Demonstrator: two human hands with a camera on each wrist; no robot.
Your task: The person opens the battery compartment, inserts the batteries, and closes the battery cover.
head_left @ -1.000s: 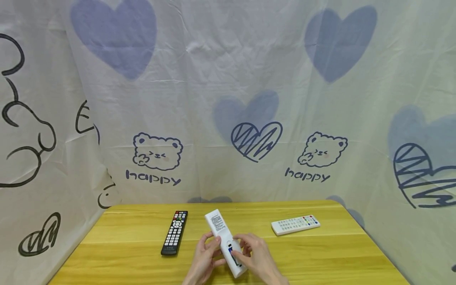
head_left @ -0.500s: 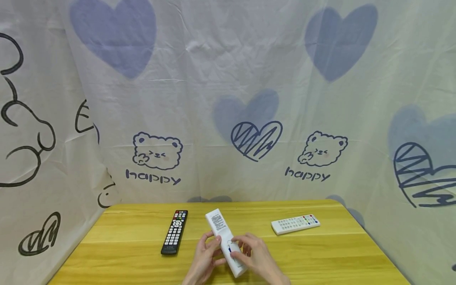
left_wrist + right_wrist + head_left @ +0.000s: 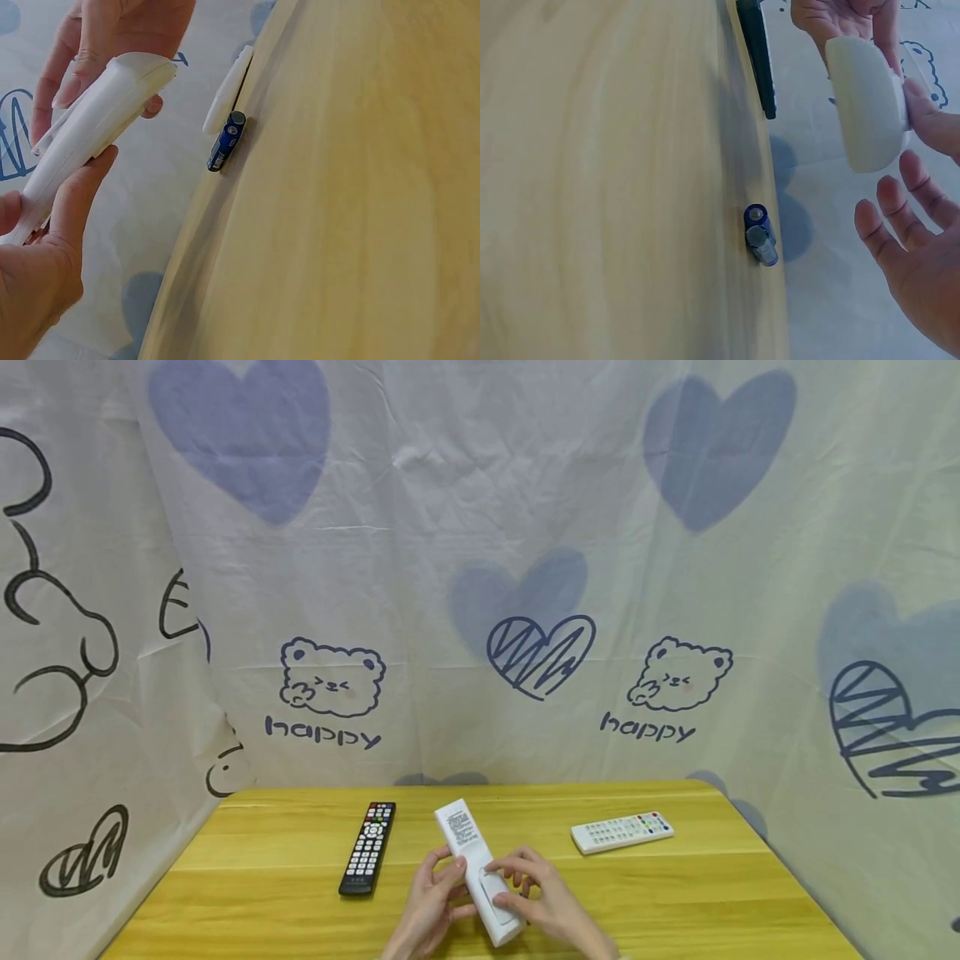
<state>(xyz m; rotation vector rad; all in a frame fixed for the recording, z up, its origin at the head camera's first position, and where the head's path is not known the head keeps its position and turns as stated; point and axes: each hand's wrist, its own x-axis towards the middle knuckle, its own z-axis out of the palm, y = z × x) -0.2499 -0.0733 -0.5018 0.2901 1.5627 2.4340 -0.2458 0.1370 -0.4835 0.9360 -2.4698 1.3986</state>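
Observation:
A white remote control (image 3: 460,831) is held back side up above the table, tilted, its printed label toward the far end. My left hand (image 3: 429,903) grips it from the left, thumb along the edge and fingers underneath. With thumb and index finger, my right hand (image 3: 551,900) pinches the white battery cover (image 3: 492,893) over the compartment in the remote's back. In the left wrist view, one end of that cover stands slightly off the remote. The compartment's inside is hidden. Blue batteries (image 3: 760,235) lie on the table below the hands, seen in both wrist views.
To the left on the wooden table (image 3: 262,877) lies a black remote (image 3: 367,849), buttons up. Another white remote (image 3: 622,832) lies to the right, also buttons up. A patterned cloth (image 3: 450,527) hangs behind the table and at both sides.
The battery cover has come down over the remote's compartment; a second ago dark and blue parts inside showed. My right fingers shifted slightly with it, while my left hand kept its hold.

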